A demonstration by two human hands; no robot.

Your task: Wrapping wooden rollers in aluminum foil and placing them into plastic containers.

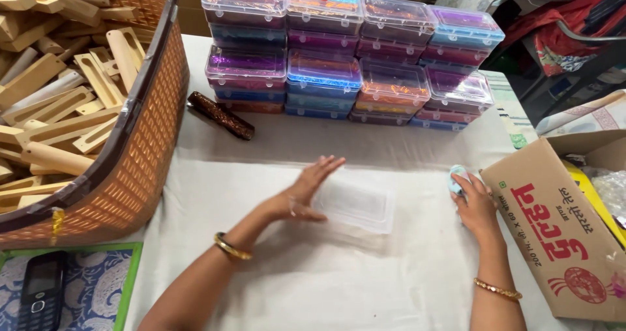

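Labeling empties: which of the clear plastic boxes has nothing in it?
The clear box lying alone on the white cloth by the left hand. The stacked boxes behind all hold coloured contents.

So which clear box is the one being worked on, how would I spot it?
Start at the stack of filled plastic boxes at the back of the white-covered table and come straight toward the camera. The empty clear box lies flat on the cloth, with the left hand resting on its left edge. Unlike the stacked boxes with their colourful contents, it is colourless and sits alone.
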